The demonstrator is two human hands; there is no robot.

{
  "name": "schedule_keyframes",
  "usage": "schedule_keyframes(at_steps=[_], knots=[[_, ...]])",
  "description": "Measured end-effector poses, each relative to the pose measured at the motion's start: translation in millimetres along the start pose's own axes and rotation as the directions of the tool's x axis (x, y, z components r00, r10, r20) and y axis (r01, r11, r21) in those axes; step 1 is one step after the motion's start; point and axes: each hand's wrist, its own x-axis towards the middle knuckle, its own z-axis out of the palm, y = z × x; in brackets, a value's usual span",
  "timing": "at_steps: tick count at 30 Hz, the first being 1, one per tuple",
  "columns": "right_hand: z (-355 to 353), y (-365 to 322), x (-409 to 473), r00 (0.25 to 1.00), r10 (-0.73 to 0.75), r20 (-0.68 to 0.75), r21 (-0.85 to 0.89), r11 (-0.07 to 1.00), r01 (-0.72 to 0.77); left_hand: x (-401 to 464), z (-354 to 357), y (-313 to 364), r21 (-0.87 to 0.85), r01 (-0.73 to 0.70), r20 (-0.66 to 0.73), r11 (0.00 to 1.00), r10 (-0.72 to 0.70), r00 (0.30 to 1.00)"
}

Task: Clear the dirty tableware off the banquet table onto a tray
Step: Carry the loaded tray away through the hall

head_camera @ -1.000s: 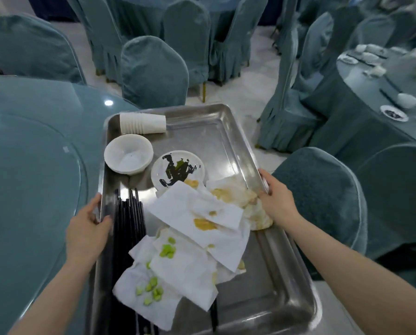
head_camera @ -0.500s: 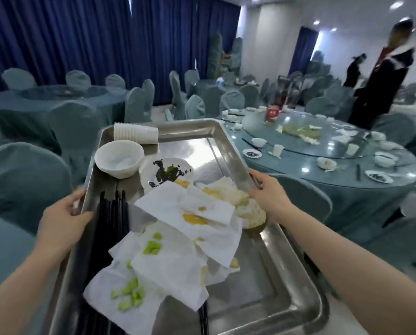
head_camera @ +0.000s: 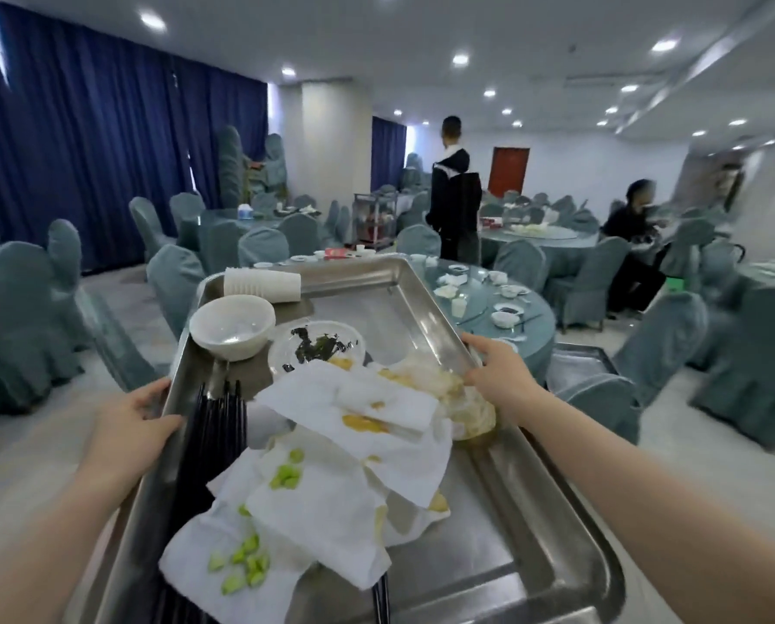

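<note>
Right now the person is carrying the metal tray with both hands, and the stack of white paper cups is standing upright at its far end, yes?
Not quite. The stack of white paper cups lies on its side at the far end, not upright. The head view shows it. The rest holds: the left hand and right hand each grip a side rim of the metal tray.

I see bright, even light from recessed ceiling spots (head_camera: pixel 459 59); glare streaks the steel tray (head_camera: pixel 426 308). Motion blur softens everything, and wide-angle distortion bends the edges.
</note>
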Motion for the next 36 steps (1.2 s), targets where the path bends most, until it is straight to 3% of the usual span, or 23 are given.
schedule_keyframes(at_steps=[10, 18, 25, 36], knots=[[-67.6, 86.3, 30.4, 0.97, 0.147, -0.195, -0.034, 0.987, -0.157, 47.6, 139.9, 68.2, -0.101, -0.052, 0.219, 0.994, 0.073, 0.973], [-139.9, 156.7, 31.4, 0.888, 0.285, -0.362, 0.024, 0.955, -0.296, 59.7, 253.9, 139.8, -0.099, -0.115, 0.397, 0.988, 0.145, 0.906], [-267.2, 254.0, 33.5, 0.799, 0.379, -0.467, 0.025, 0.909, -0.417, 14.3, 410.7, 228.8, -0.158, -0.183, 0.511, 0.97, 0.239, 0.826], [-484.6, 398.6, 42.8, 0.632, 0.469, -0.617, 0.134, 0.854, -0.503, -78.1, 666.4, 387.6, -0.289, -0.149, 0.637, 0.946, 0.307, 0.707]])
